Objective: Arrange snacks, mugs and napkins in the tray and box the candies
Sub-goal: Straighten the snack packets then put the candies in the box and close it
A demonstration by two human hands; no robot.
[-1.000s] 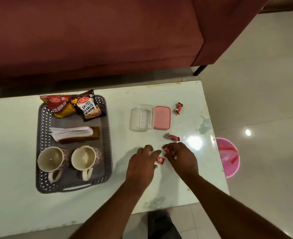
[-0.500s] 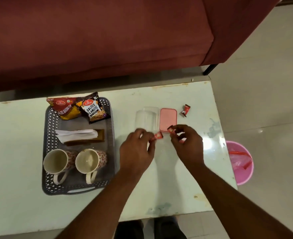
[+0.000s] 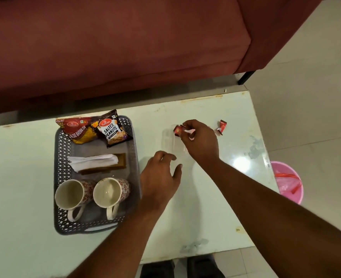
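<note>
The right hand pinches a red candy between thumb and fingertips. Its other fingers are curled, and I cannot tell whether they hold anything more. The candy hangs over the clear box, which lies just left of and partly under that hand; it is blurred and its contents cannot be made out. A second candy lies on the bench just right of the hand, apart from it.

The left hand is nearer the person than the box, fingers spread and relaxed, holding nothing. Bare benchtop runs from both hands to the near edge, and from the right hand to the right edge. Past that edge a pink bin stands on the floor. A maroon sofa lies beyond the far edge.

The grey tray sits just left of the left hand. At its far end are a red snack packet and a salted-peanuts packet. Napkins lie mid-tray on a brown holder. At the near end stand the mug nearer the hand and the farther mug.
</note>
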